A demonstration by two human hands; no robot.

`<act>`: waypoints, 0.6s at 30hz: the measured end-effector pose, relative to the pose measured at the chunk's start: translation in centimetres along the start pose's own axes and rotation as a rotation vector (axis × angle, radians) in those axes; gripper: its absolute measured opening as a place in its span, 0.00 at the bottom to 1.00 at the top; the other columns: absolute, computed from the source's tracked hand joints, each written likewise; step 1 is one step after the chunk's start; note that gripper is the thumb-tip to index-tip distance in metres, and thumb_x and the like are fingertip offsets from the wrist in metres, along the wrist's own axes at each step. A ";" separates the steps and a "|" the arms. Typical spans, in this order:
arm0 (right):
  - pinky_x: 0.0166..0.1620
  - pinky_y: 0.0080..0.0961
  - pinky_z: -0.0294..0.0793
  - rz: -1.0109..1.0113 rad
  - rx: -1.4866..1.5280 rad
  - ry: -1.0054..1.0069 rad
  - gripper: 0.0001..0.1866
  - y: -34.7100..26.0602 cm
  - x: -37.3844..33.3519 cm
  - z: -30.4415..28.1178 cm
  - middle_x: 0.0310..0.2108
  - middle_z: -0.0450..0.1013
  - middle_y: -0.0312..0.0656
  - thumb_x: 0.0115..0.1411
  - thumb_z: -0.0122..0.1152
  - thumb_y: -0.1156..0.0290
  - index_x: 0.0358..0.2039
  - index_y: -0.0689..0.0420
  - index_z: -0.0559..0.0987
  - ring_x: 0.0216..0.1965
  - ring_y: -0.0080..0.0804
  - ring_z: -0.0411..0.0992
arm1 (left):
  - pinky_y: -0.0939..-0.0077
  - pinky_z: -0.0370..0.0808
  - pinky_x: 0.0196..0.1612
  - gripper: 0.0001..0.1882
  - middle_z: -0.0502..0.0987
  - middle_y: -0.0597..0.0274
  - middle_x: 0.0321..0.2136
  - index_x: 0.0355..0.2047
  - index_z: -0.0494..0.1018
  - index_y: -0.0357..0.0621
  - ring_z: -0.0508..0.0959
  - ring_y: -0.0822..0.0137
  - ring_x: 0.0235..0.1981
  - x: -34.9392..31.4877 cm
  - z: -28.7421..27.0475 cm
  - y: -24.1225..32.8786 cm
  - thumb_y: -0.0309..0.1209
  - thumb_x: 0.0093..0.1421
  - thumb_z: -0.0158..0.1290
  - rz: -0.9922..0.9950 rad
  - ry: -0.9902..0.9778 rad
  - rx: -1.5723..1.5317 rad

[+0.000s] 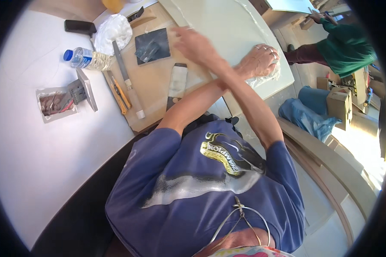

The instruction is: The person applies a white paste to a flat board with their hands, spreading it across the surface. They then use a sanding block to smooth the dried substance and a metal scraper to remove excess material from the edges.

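My forearms cross, the right one over the left. My left hand (258, 62) presses its curled fingers on a crumpled white rag (268, 79) at the right side of a pale, smooth panel (227, 30). My right hand (193, 45), slightly blurred, hovers at the panel's left edge with its fingers apart and nothing visible in them. Just left of it lies a dark square sheet (163, 40), like sandpaper, with a crumpled clear plastic piece (148, 51) on top. A sanding block with a pale face (178, 80) rests nearer to me.
On the brown board (148, 94) lie a long file (121, 62) and an orange utility knife (120, 94). A water bottle (88, 59) and a white cloth bundle (113, 34) are at left, by an open wall box (55, 105). A person in green (347, 47) works at far right.
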State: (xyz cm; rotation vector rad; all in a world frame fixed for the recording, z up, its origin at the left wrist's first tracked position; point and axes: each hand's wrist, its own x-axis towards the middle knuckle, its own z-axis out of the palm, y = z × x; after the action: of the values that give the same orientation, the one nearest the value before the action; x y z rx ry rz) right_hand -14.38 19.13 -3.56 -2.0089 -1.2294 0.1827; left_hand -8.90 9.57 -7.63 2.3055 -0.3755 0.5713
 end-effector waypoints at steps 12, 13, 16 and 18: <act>0.66 0.58 0.61 -0.387 -0.358 -0.404 0.53 -1.7 6.7 6.9 0.67 0.66 0.46 0.41 0.79 0.40 0.69 0.34 0.69 0.66 0.49 0.66 | 0.50 0.71 0.60 0.14 0.81 0.57 0.51 0.48 0.79 0.47 0.78 0.50 0.55 0.9 0.9 -1.3 0.37 0.65 0.60 -0.037 0.088 -0.213; 0.65 0.57 0.61 -0.357 -0.375 -0.425 0.52 -2.2 6.6 6.6 0.65 0.67 0.47 0.41 0.79 0.40 0.69 0.33 0.69 0.66 0.50 0.66 | 0.48 0.69 0.63 0.16 0.79 0.58 0.54 0.50 0.79 0.49 0.76 0.51 0.58 0.8 0.6 -0.8 0.41 0.65 0.60 -0.064 0.042 -0.219; 0.63 0.55 0.64 -0.281 -0.327 -0.382 0.49 -2.8 6.1 4.5 0.62 0.69 0.50 0.42 0.77 0.39 0.67 0.31 0.72 0.63 0.51 0.68 | 0.44 0.61 0.69 0.20 0.74 0.62 0.61 0.52 0.79 0.53 0.69 0.54 0.66 0.6 0.6 0.0 0.47 0.63 0.62 0.103 -0.013 -0.085; 0.61 0.53 0.65 -0.239 -0.238 -0.234 0.46 -3.1 4.9 1.8 0.60 0.70 0.52 0.42 0.77 0.39 0.64 0.31 0.75 0.61 0.52 0.69 | 0.42 0.58 0.70 0.19 0.74 0.66 0.60 0.48 0.79 0.53 0.67 0.56 0.67 -0.3 1.0 -0.7 0.49 0.62 0.62 0.182 -0.102 0.043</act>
State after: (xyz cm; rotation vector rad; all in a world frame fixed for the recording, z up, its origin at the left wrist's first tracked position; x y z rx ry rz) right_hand -14.87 24.81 -1.58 -2.0601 -1.6972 0.1634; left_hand -8.58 9.42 -8.82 2.3623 -0.6329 0.5565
